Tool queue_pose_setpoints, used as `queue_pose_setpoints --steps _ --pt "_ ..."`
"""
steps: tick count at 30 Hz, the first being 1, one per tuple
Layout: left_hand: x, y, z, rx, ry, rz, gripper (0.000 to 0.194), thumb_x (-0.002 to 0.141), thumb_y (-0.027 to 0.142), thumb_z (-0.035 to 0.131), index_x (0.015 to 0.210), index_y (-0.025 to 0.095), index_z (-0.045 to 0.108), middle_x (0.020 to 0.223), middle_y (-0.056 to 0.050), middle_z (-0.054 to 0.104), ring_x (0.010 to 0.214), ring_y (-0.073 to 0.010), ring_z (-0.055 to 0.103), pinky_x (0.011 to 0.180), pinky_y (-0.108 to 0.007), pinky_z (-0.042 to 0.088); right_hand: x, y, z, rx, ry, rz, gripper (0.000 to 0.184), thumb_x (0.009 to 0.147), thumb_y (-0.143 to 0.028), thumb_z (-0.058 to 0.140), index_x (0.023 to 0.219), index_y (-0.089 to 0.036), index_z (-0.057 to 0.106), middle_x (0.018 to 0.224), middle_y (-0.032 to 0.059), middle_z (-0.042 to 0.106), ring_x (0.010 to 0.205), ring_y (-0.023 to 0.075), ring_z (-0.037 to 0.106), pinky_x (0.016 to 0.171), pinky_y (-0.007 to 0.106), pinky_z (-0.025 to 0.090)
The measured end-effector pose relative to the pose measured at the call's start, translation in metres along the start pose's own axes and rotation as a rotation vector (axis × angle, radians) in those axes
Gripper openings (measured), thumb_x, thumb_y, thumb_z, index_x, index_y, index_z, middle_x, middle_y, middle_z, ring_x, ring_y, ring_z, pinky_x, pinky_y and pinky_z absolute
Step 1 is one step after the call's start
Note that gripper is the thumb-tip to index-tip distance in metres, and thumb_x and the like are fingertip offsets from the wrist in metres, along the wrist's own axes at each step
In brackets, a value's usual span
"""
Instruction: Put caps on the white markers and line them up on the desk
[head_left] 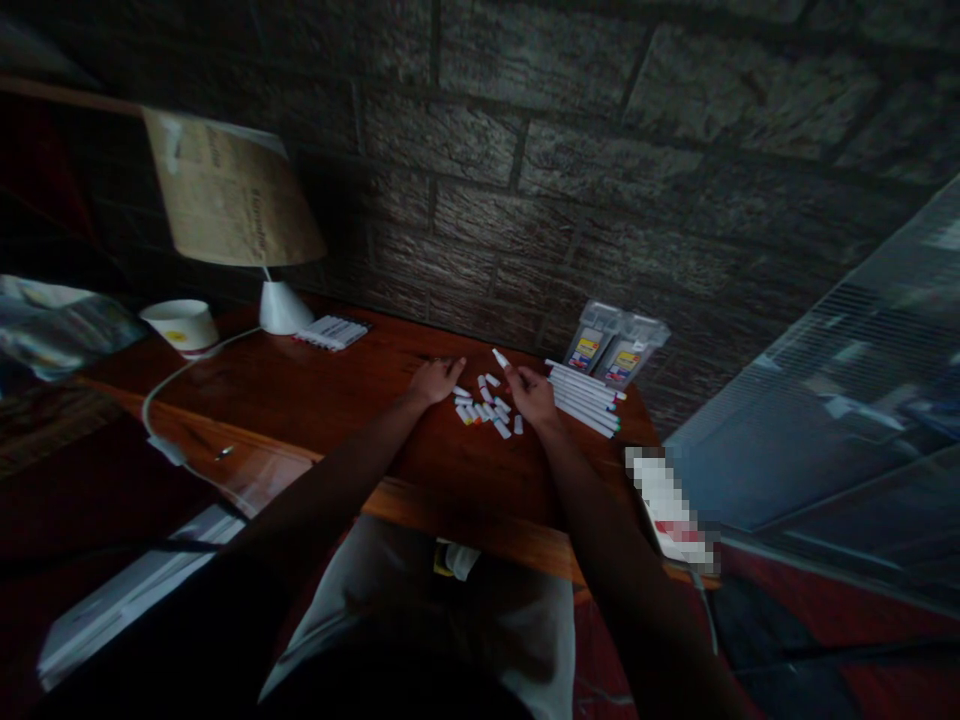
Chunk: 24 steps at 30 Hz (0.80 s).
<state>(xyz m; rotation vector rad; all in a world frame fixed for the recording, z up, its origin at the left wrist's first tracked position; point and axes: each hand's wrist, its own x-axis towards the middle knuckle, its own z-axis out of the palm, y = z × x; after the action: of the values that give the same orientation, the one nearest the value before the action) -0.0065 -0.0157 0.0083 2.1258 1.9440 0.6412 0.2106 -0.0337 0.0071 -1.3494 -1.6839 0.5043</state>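
My right hand is closed around a white marker, whose narrow end points up and to the left. On the table beneath it lies a loose pile of small white marker caps, some with coloured ends. My left hand rests at the left side of the pile, fingers stretched out, close to the nearest cap; nothing shows in it. Just right of my right hand, several white markers lie side by side in a row, some with coloured tips at their right ends.
Two clear plastic cases stand behind the row. A lamp, a paper cup and a flat pack of markers are at the left. A pixelated white object lies at the table's right edge. A stone wall rises behind.
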Motion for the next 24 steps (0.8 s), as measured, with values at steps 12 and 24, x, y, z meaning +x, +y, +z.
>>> queue_pose_setpoints --steps 12,24 --pt "-0.0003 -0.0002 -0.0003 -0.042 0.009 -0.022 0.059 0.102 0.056 0.025 0.122 0.021 0.069 0.127 -0.008 0.069 0.120 -0.0246 0.063 0.103 -0.031 0.046 0.0018 0.0070 0.0048 0.011 0.007 -0.055 0.034 0.092 -0.051 0.051 0.109 -0.023 0.059 0.092 0.0015 0.072 0.079 0.0171 0.067 0.078 0.028 0.051" --pt "0.0005 -0.0010 -0.0009 -0.039 -0.001 -0.002 0.057 0.102 0.054 0.028 0.127 0.021 0.067 0.132 -0.007 0.066 0.123 -0.0241 0.061 0.105 -0.030 0.045 0.0010 0.0040 0.0052 0.002 0.001 -0.044 0.035 0.094 -0.051 0.048 0.101 -0.022 0.066 0.088 0.0020 0.073 0.077 0.0164 0.067 0.077 0.027 0.050"
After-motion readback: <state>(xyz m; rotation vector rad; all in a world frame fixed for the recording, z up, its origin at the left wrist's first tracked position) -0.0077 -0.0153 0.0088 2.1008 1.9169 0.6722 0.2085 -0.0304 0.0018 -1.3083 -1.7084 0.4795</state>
